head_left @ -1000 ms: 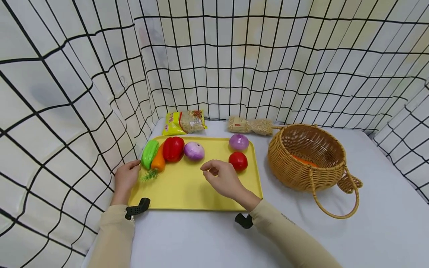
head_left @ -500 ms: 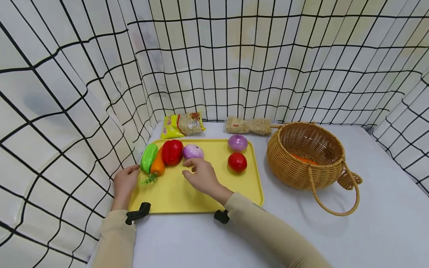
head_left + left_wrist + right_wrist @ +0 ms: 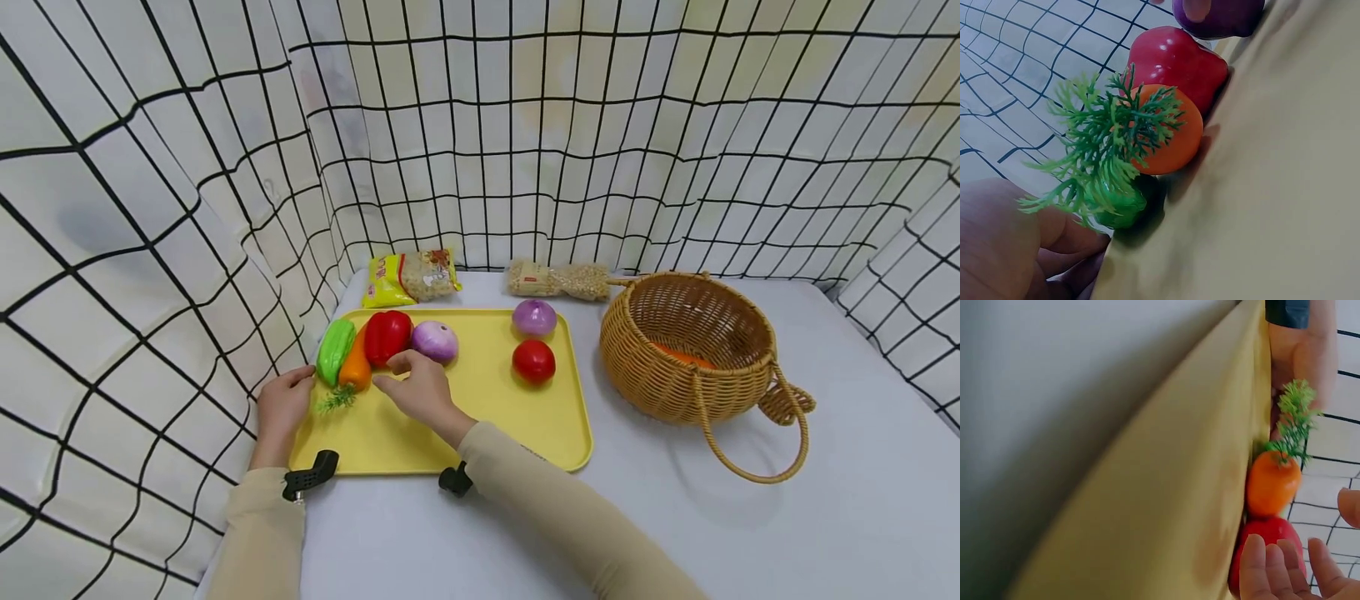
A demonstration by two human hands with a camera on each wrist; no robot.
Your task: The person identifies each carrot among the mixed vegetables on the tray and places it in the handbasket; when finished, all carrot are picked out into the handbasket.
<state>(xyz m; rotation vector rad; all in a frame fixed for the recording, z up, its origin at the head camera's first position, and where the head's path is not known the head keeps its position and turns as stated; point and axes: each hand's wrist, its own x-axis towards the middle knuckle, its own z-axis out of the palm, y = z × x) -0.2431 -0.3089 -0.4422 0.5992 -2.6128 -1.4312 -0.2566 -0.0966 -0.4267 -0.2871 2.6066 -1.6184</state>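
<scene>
Leftward across the yellow tray goes a person's right hand, drawn from beside the tomato a second ago to just short of the carrot and the red pepper. Its fingers are spread, the thumb well apart from them, with nothing held between; whether the fingertips touch the pepper cannot be told. At the tray's left edge, the left hand keeps its place, fingers meeting the rim beside the green vegetable; whether they clamp it cannot be told.

Carrot and pepper lie side by side in the tray's far left portion, the carrot between the green vegetable and the pepper, its leafy top toward the person. A purple onion sits just right of the pepper. Farther right on the tray, a second onion rests behind the tomato.

On the white desk, a yellow packet and a beige bag lie behind the tray; to the right stands a wicker basket with something orange inside.
</scene>
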